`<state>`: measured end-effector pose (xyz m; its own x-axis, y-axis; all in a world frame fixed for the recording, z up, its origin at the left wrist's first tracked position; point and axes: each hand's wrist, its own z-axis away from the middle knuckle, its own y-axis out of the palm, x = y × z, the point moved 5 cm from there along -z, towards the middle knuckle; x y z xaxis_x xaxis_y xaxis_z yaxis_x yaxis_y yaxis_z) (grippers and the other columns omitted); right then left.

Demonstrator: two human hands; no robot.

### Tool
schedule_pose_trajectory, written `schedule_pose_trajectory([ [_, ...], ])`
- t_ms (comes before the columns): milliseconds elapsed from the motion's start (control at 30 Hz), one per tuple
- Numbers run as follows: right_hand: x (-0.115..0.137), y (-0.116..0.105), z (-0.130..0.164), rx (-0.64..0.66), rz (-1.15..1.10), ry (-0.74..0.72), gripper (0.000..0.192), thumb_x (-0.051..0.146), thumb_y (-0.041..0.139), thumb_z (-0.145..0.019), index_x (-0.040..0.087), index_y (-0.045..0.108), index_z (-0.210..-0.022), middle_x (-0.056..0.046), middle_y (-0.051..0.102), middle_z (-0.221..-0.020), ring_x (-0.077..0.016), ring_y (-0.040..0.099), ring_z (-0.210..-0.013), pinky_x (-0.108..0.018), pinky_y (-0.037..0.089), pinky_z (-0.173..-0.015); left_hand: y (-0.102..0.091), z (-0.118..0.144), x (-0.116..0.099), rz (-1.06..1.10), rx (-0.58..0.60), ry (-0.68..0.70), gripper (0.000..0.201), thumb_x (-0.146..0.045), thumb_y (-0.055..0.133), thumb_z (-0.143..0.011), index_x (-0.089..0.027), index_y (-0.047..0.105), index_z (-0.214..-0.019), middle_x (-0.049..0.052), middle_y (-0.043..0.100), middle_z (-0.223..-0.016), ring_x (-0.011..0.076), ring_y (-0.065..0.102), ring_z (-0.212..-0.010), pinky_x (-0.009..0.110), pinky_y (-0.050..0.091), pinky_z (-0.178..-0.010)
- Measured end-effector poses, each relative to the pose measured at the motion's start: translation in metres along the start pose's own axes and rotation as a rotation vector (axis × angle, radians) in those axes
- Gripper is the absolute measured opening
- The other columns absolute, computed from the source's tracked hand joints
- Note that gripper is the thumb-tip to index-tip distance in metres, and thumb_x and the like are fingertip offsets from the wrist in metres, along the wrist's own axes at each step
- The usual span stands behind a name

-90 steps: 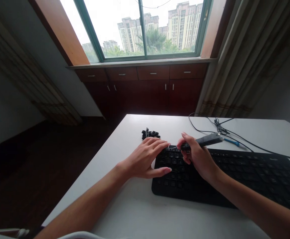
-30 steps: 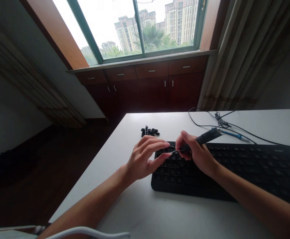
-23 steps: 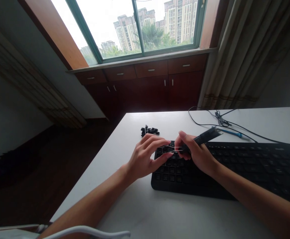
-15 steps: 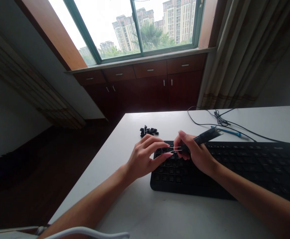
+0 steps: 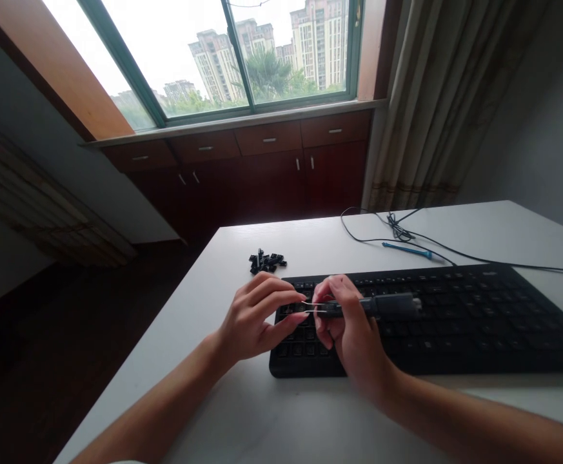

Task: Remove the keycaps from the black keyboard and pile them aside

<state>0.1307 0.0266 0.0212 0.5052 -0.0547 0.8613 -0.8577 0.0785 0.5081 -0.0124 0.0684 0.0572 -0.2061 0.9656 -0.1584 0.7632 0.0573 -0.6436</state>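
My right hand (image 5: 351,316) is wrapped round a dark keycap puller (image 5: 387,306), which lies almost level above the keyboard. Two thin metal wires stick out of its left end. Thumb and fingertips of my left hand (image 5: 256,319) close on the tips of these wires, one at each side. Whether a keycap sits between the wire tips is too small to tell. Beneath both hands is a black keyboard (image 5: 455,354). Several key sockets at its left end are bare of caps, partly hidden by my fingers.
Loose black keycaps (image 5: 266,261) lie in a small pile behind the keyboard's left end. A blue stick-like tool (image 5: 409,249) and a tangled black cable (image 5: 400,230) rest behind it on the white table (image 5: 204,361). Wooden cabinets (image 5: 262,174) stand beyond.
The keycap puller has swung from slanting up to the right to nearly level, as my right hand turned. My left fingers stay at the wire tips. The camera view has shifted right.
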Motion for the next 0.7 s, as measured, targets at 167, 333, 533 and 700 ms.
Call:
schedule_pose_trajectory([
  [167, -0.008, 0.004, 0.020, 0.168, 0.036, -0.079, 0.030, 0.052, 0.050, -0.100, 0.022, 0.052, -0.093, 0.005, 0.049, -0.067, -0.0089, 0.043, -0.053, -0.019, 0.034, -0.046, 0.000, 0.003, -0.001, 0.052, 0.066, 0.096, 0.025, -0.035, 0.064, -0.095, -0.016, 0.065, -0.110, 0.008, 0.070, -0.091, 0.0201, 0.062, -0.081, 0.036, 0.055, -0.072],
  [333, 0.000, 0.002, 0.023, 0.302, 0.122, -0.189, 0.029, 0.049, 0.051, -0.100, 0.021, 0.051, -0.090, 0.004, 0.048, -0.071, -0.0070, 0.041, -0.049, -0.020, 0.029, -0.045, 0.006, 0.003, -0.004, 0.080, 0.116, 0.120, 0.031, -0.043, 0.057, -0.098, -0.015, 0.063, -0.110, 0.010, 0.069, -0.092, 0.0212, 0.061, -0.081, 0.038, 0.055, -0.072],
  [533, 0.009, 0.008, 0.029, 0.417, 0.255, -0.396, 0.025, 0.042, 0.057, -0.093, 0.020, 0.053, -0.082, 0.002, 0.048, -0.069, -0.0093, 0.040, -0.053, -0.025, 0.033, -0.051, 0.014, 0.009, -0.001, 0.147, 0.252, 0.037, 0.061, -0.065, 0.060, -0.088, -0.017, 0.057, -0.127, 0.014, 0.065, -0.112, 0.0293, 0.059, -0.103, 0.048, 0.051, -0.092],
  [700, 0.012, 0.009, 0.027, 0.458, 0.333, -0.405, 0.030, 0.046, 0.054, -0.093, 0.019, 0.053, -0.078, 0.002, 0.048, -0.066, -0.0108, 0.041, -0.054, -0.026, 0.032, -0.052, 0.015, 0.011, 0.015, 0.149, 0.502, -0.065, 0.116, -0.082, 0.072, -0.060, -0.020, 0.033, -0.151, 0.020, 0.040, -0.152, 0.0440, 0.039, -0.137, 0.063, 0.032, -0.115],
])
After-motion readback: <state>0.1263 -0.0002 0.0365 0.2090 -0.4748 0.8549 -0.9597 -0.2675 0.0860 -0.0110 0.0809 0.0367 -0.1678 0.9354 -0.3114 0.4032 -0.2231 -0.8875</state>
